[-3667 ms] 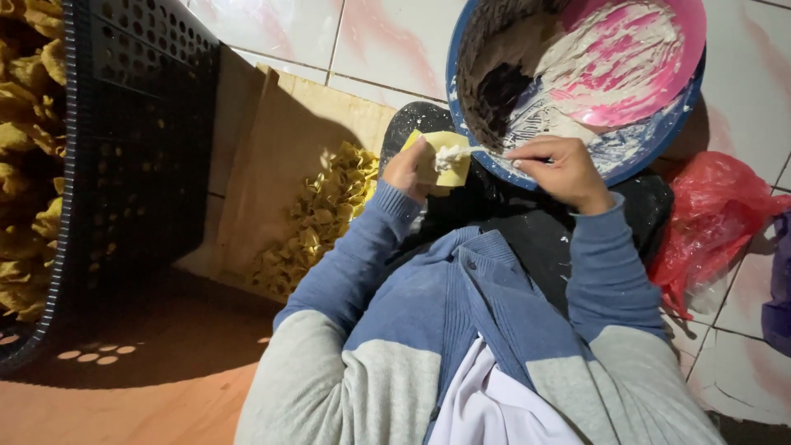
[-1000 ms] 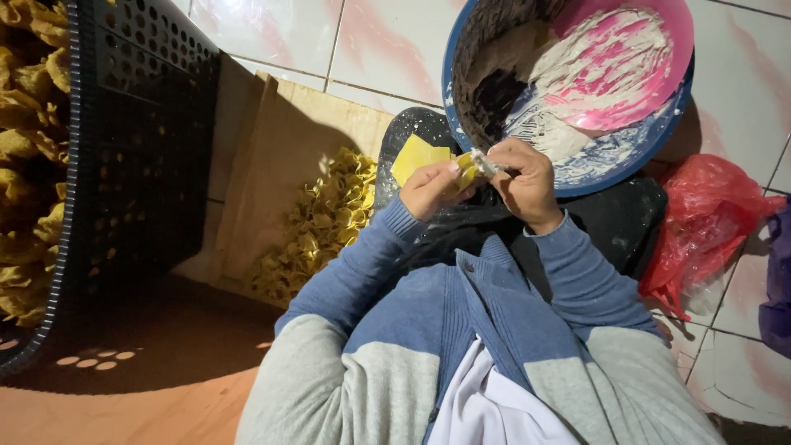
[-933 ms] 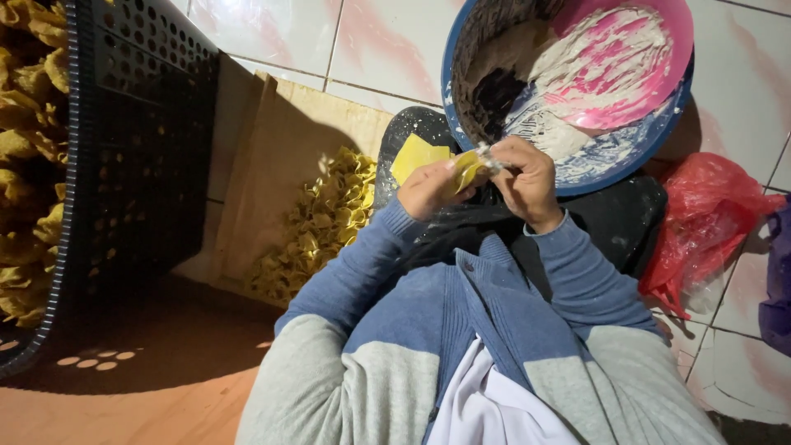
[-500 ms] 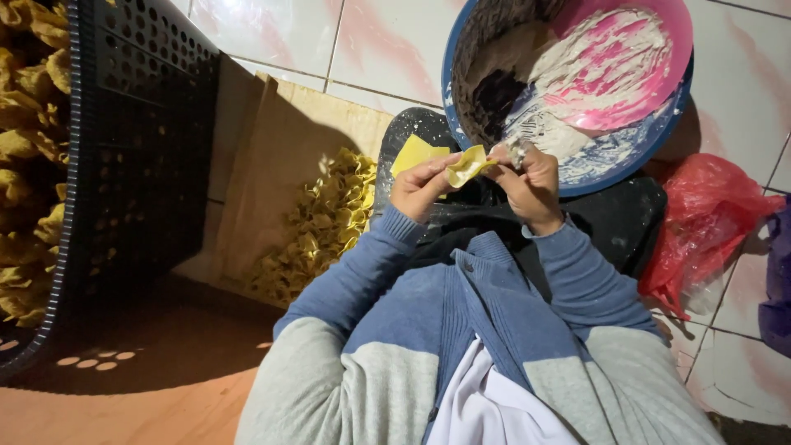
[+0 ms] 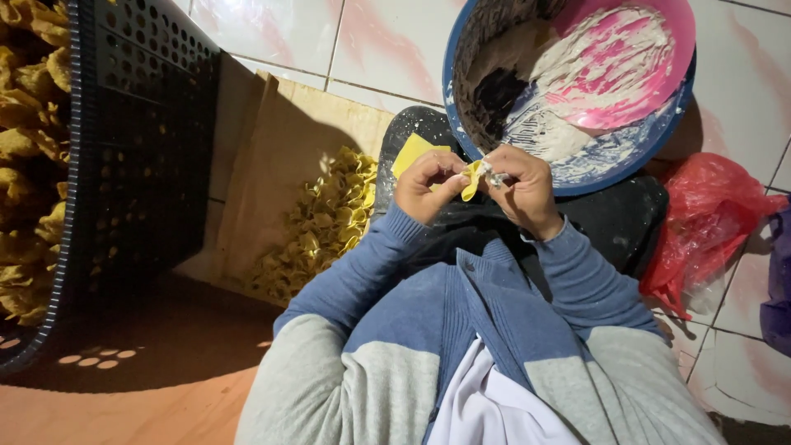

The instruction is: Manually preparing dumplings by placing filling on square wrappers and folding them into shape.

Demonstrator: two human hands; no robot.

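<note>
Pale tiled floor (image 5: 387, 41) under dim light, with a black crate (image 5: 140, 156) to the left and a blue basin (image 5: 577, 91) ahead. Left hand (image 5: 424, 185) and right hand (image 5: 519, 185) each close a grip on a folded yellow wrapper (image 5: 471, 177), its long axis near upright, just below the basin

Hard light from above and ahead falls on the tiled floor (image 5: 395, 41) and the pink bowl (image 5: 626, 66), which glare slightly. The black crate (image 5: 140, 148) throws a deep shadow toward the lower left. Focus is sharp; edges bend a little.
</note>
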